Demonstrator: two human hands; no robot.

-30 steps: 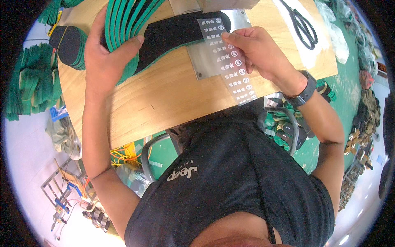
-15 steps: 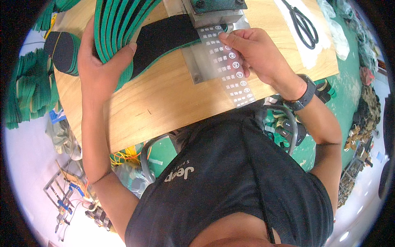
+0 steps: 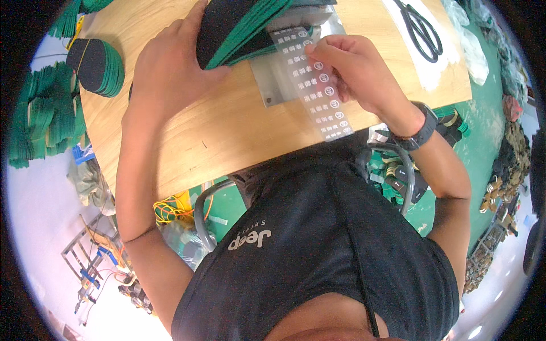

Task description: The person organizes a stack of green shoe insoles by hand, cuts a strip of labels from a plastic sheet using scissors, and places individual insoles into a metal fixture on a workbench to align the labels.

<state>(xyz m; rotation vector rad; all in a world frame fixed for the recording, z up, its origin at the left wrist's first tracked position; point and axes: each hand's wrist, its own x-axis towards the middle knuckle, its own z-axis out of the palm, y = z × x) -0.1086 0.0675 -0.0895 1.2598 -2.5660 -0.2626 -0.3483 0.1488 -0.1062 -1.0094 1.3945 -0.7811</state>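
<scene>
My left hand [image 3: 170, 74] is wrapped round the left side of a stack of insoles [image 3: 244, 34], black on the face with green layered edges. The stack is tilted over the metal base plate [image 3: 264, 85] of a press. My right hand [image 3: 364, 74] pinches the edge of a clear film strip [image 3: 327, 105] printed with white marks in rows. That strip runs from beneath the metal press block [image 3: 313, 16] down over the table's near edge. A green-edged tip shows by the film's far end, most of it hidden by the stack.
On the wooden table [image 3: 187, 153], a banded bundle of insoles [image 3: 96, 68] lies at left. Black-handled scissors [image 3: 424, 37] rest on a white sheet at right. More green insoles [image 3: 45, 113] are piled beyond the left edge. A metal chair frame [image 3: 202, 213] stands below.
My left hand and the stack have moved right toward the press, and the stack has turned so its black face shows. My right hand keeps its pinch on the film, nearly in place.
</scene>
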